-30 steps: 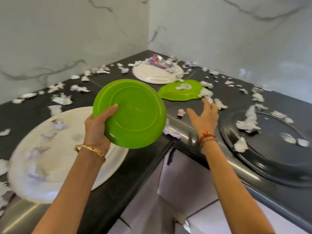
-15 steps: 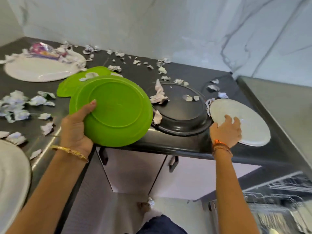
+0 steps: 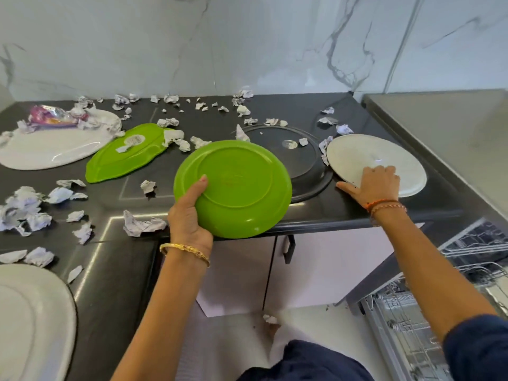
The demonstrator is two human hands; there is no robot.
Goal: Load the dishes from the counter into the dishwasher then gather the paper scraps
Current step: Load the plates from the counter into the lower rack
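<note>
My left hand point(image 3: 189, 215) grips a round green plate point(image 3: 239, 188) by its rim, tilted with its underside toward me, above the counter's front edge. My right hand point(image 3: 373, 182) lies on the near edge of a white plate point(image 3: 371, 155) at the counter's right end, fingers curled over the rim, thumb flat on the counter. A large black plate point(image 3: 302, 160) lies between the two. A green leaf-shaped dish point(image 3: 123, 158) and a white oval platter point(image 3: 55, 147) lie further left. Crumpled paper scraps point(image 3: 143, 224) are strewn over the black counter point(image 3: 343, 213). The open dishwasher's wire racks point(image 3: 406, 325) show at lower right.
Another white plate point(image 3: 30, 320) sits at the lower left corner. A purple foil wrapper point(image 3: 52, 116) lies on the oval platter. White cabinet doors point(image 3: 316, 270) are below the counter. A grey surface point(image 3: 453, 127) adjoins the counter on the right. Marble wall behind.
My view has swung right along the counter. The green plate travelled right with my left hand. My right hand moved from the scraps by the leaf dish onto the white plate's edge.
</note>
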